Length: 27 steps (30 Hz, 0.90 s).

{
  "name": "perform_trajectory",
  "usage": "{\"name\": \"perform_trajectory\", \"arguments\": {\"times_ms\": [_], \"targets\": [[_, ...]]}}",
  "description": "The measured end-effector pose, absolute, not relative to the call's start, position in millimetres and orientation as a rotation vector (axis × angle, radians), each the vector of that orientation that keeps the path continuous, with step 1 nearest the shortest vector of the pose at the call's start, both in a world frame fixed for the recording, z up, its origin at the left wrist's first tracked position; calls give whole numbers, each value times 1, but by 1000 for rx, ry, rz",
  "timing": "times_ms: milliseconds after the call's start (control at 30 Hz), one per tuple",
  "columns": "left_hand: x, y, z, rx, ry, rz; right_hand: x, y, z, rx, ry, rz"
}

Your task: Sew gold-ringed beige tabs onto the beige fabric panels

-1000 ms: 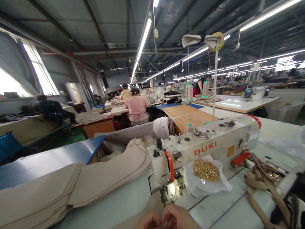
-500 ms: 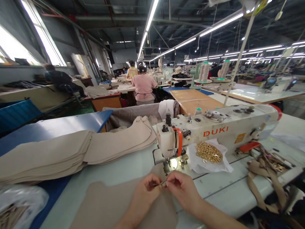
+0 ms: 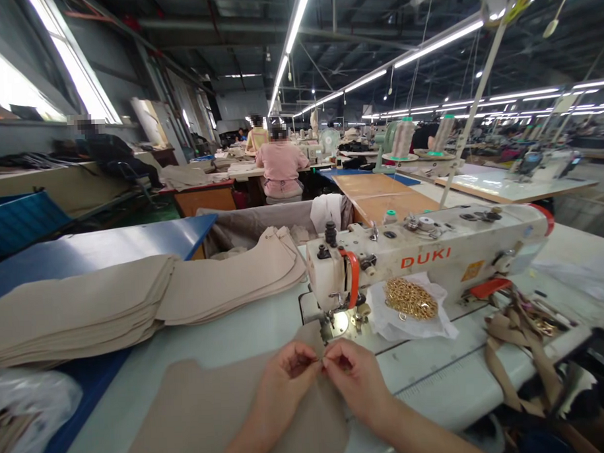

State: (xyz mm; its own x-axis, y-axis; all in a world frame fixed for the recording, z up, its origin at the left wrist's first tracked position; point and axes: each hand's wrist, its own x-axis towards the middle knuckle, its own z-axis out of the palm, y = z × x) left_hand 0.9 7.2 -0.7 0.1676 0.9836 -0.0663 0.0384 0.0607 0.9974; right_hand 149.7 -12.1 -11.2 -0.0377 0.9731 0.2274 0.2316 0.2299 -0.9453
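Pinching a tiny metal piece point(image 3: 322, 363) between them, the left hand point(image 3: 287, 379) and the right hand point(image 3: 357, 383) meet just in front of the sewing machine's needle area. Both hands are narrowly closed, with fingers curled in and fingertips point(image 3: 314, 362) drawn together on the piece from either side. The piece is thin and gold-toned, but too small to name exactly. Its long axis runs roughly crosswise between the hands, tilted slightly, with one end toward each hand.

Under the hands and reaching toward the body lies a tan fabric panel point(image 3: 229, 414), and both wrists rest over it. Its far corner reaches up near the presser foot point(image 3: 335, 324), just ahead of the fingertips. The sewing machine point(image 3: 422, 262) stands ahead and to the right of the hands, with a heap of gold rings point(image 3: 411, 299) on white paper point(image 3: 424, 324) below its arm.

Beyond the right hand, tan straps point(image 3: 514, 351) lie on the white table point(image 3: 436, 374). Left of the left hand, a stack of tan panels point(image 3: 77, 307) lies on a blue board point(image 3: 99, 253). Well ahead of both hands, a co-worker in a pink top point(image 3: 280, 168) sits with their back turned.
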Motion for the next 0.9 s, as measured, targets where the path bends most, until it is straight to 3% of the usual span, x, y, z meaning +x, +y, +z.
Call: {"name": "perform_trajectory", "arguments": {"times_ms": [300, 667, 900], "targets": [[0, 5, -3, 1298, 1134, 1077, 159, -8, -12, -1061, -1245, 1316], [-2, 6, -4, 1437, 1141, 994, 167, -2, -6, -1167, -1572, 1207], [-15, 12, -12, 1982, 1379, 1017, 175, -3, -9, -1204, -1358, 1384]]}}
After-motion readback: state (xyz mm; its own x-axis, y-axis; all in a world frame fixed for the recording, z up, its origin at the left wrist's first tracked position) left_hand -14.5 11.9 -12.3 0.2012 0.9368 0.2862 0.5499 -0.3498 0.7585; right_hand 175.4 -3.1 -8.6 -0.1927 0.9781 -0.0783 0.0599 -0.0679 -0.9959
